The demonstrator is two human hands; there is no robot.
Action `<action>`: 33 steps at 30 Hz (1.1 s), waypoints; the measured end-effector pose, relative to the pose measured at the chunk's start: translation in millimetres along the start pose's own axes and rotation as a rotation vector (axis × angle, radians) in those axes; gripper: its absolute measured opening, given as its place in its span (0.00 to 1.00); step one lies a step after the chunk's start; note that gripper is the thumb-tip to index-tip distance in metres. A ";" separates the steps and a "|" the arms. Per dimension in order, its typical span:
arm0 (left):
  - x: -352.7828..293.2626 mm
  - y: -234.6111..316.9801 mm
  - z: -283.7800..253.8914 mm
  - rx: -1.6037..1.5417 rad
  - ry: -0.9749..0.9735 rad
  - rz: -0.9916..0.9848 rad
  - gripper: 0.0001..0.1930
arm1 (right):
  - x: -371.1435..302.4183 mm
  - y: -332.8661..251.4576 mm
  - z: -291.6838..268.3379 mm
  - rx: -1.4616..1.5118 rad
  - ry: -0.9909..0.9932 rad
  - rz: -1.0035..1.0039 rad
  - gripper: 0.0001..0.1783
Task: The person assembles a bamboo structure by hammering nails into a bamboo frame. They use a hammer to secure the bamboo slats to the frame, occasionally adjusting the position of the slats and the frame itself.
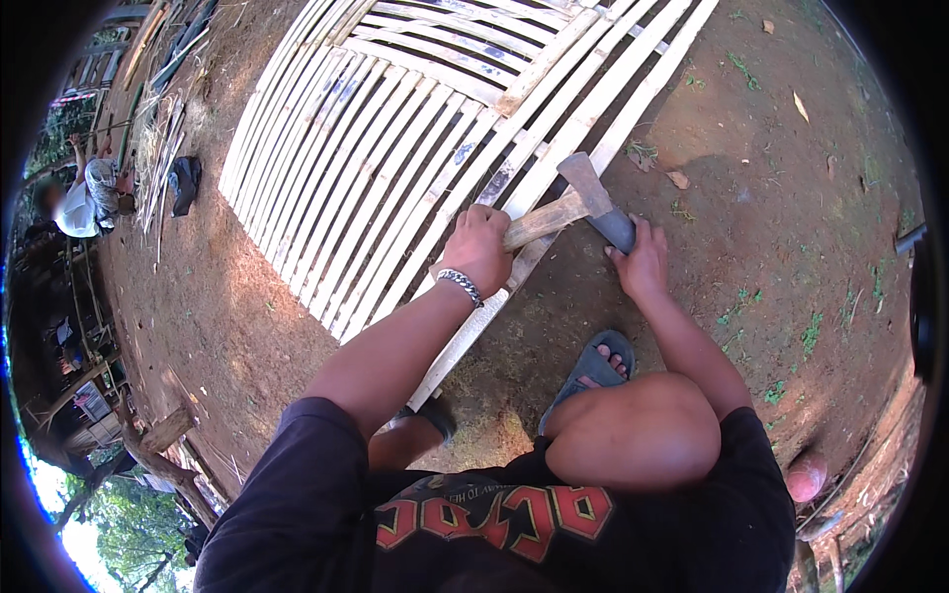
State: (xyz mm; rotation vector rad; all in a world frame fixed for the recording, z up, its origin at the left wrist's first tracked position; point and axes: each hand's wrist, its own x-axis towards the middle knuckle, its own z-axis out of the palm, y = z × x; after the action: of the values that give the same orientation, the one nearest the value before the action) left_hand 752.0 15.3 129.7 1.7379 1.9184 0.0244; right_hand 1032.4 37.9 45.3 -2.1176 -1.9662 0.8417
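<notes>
My left hand (pixel 479 247), with a chain bracelet at its wrist, is closed around the wooden handle of a hatchet (pixel 542 219). The hatchet's brownish metal head points up and away, above the near edge of a slatted bamboo panel (pixel 381 168). At the head's lower end is a dark grey, rounded piece (pixel 611 229). Whether it belongs to the hatchet or only touches it, I cannot tell. My right hand (pixel 645 262) grips the far end of that piece with thumb and fingers, over the bare ground.
My sandalled foot (pixel 593 371) is below the hands, beside the panel's edge. Far left, another person (pixel 79 203) sits near a dark bag (pixel 184 185) and a pile of thin strips (pixel 163 163). A reddish round object (pixel 807 476) lies at lower right.
</notes>
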 end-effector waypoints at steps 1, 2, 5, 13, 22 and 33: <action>0.0 -0.2 0.0 0.003 -0.001 -0.007 0.21 | 6.8 -11.6 3.9 0.014 -0.010 -0.003 0.40; 1.0 1.8 0.3 0.001 -0.002 -0.007 0.21 | 14.1 -18.0 8.4 0.036 -0.014 -0.022 0.39; 1.4 1.3 2.0 0.004 -0.004 -0.011 0.21 | 29.3 -39.0 25.0 0.122 -0.056 -0.067 0.38; 6.2 5.5 4.1 0.036 -0.050 -0.043 0.20 | 51.7 -37.6 38.3 -0.132 -0.008 -0.285 0.38; 10.3 -1.6 14.1 0.028 -0.061 -0.038 0.22 | 39.2 -15.7 20.3 -0.128 -0.030 -0.235 0.42; 13.2 -4.1 21.3 0.034 -0.063 -0.033 0.20 | 48.9 -13.6 28.9 -0.011 0.056 -0.334 0.37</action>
State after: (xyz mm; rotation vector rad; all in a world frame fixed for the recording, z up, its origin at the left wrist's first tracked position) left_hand 756.5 19.6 105.1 1.7084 1.9117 -0.0752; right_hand 1006.3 78.4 12.4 -1.7236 -2.2109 0.7013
